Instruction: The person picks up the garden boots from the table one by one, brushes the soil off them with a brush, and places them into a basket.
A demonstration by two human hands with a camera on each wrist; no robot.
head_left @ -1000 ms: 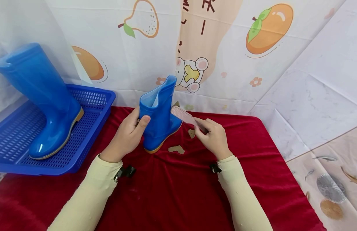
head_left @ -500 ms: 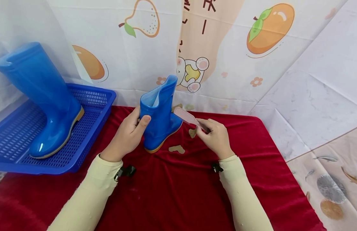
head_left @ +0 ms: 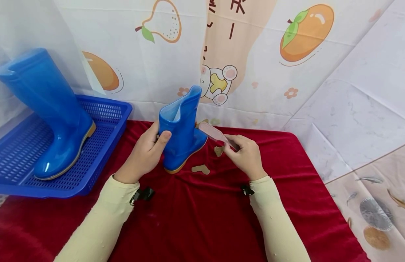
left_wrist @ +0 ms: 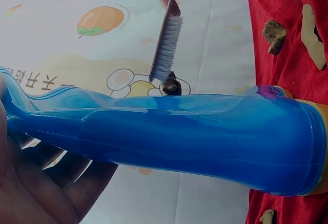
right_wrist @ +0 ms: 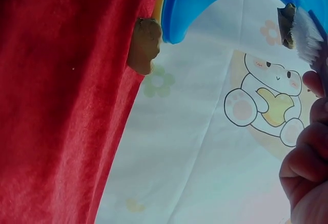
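Observation:
A blue rubber boot [head_left: 179, 140] with a yellowish sole stands on the red cloth, its top opening upward. My left hand [head_left: 141, 154] grips the boot's shaft near the rim, thumb on the near side. My right hand [head_left: 245, 154] holds a pinkish scrubbing brush [head_left: 211, 131] by its handle, right of the shaft and above the foot. In the left wrist view the pale bristles [left_wrist: 170, 44] face the boot's foot end. A brown, mud-like piece [left_wrist: 171, 85] sits between the bristle tips and the shaft; whether it sticks to either is unclear.
Brown flat pieces [head_left: 200, 169] lie on the red cloth [head_left: 196, 218] beside the boot, another [head_left: 218, 151] near the brush. At left, a blue plastic basket [head_left: 112, 145] holds a second blue boot [head_left: 55, 105]. A printed white curtain [head_left: 261, 91] hangs behind the table.
My right hand and the brush have shifted slightly right, away from the boot's shaft. More of the brown piece behind the brush shows now. The left hand and boot have stayed nearly still.

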